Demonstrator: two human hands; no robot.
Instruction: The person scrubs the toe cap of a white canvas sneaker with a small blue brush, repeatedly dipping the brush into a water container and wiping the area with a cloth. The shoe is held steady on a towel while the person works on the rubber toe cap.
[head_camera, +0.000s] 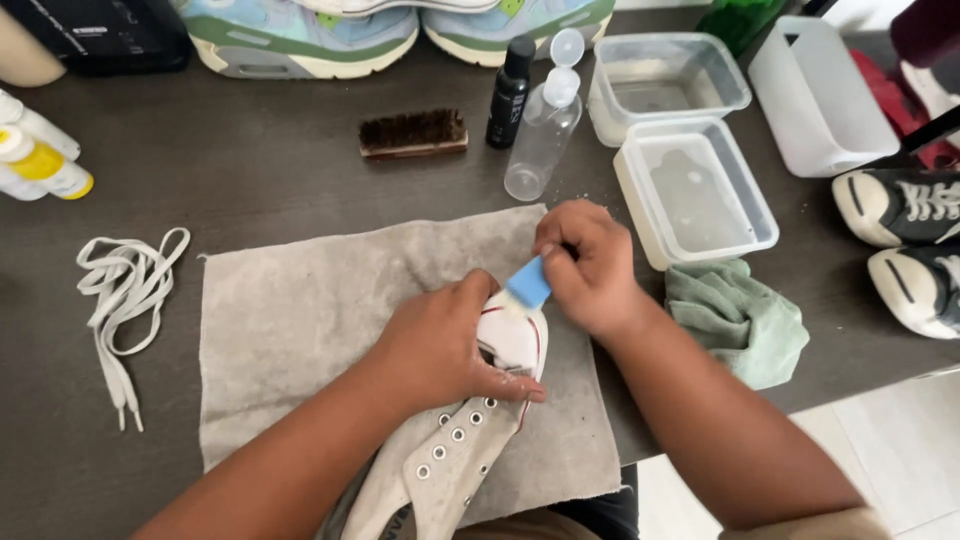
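A white canvas sneaker (455, 450) lies on a grey cloth (300, 310) spread over the dark table, toe pointing away from me. My left hand (445, 340) clamps over its upper near the toe cap. A small blue-handled brush (528, 283) is gripped in my right hand (590, 265), its bristles pressed against the sneaker's white rubber toe. The eyelets show below my left hand, with no laces in them.
White laces (125, 300) lie at the left. A wooden brush (413, 133), a black bottle (509, 92) and a clear spray bottle (545, 130) stand behind the cloth. Two plastic tubs of water (695, 190) and a green rag (740, 320) sit right. Other shoes (905, 205) rest nearby.
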